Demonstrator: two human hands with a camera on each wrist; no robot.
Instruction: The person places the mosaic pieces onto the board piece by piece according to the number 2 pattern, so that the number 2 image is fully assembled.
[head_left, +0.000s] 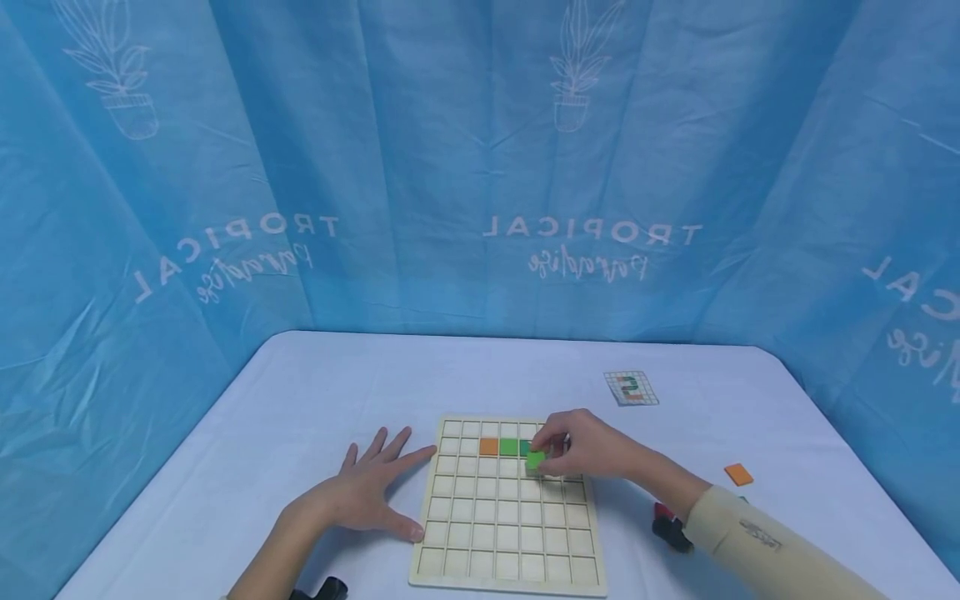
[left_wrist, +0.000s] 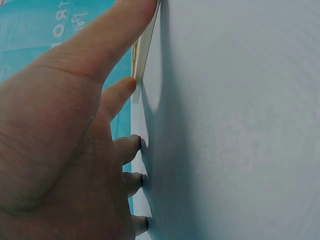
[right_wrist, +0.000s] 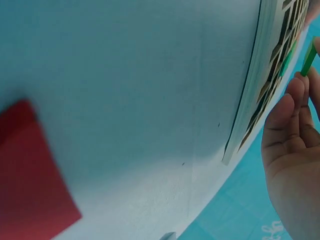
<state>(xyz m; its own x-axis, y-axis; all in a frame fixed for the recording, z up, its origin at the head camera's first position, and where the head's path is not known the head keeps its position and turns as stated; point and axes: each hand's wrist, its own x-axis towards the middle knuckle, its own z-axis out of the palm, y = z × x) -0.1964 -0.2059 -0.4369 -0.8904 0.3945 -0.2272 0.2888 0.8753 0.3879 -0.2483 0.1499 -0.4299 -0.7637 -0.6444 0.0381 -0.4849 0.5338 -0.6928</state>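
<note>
A pale wooden grid board (head_left: 497, 537) lies on the table before me. In one of its upper rows sit an orange tile (head_left: 489, 447), a green tile (head_left: 508, 447) and a darker green tile (head_left: 524, 448), partly hidden. My right hand (head_left: 588, 446) pinches a light green tile (head_left: 536, 460) just below that row; the right wrist view shows this tile (right_wrist: 309, 60) tilted between thumb and fingers, above the board. My left hand (head_left: 367, 492) is spread flat at the board's left side, thumb and index fingertips touching its edge. In the left wrist view the other fingertips of this hand (left_wrist: 60, 130) rest on the table.
A small card (head_left: 632, 388) with a printed grid pattern lies behind the board on the right. Farther right are a loose orange tile (head_left: 738, 474) and, partly behind the right arm, a red piece (head_left: 663, 511). Blue curtains (head_left: 480, 167) surround the white table (head_left: 360, 375).
</note>
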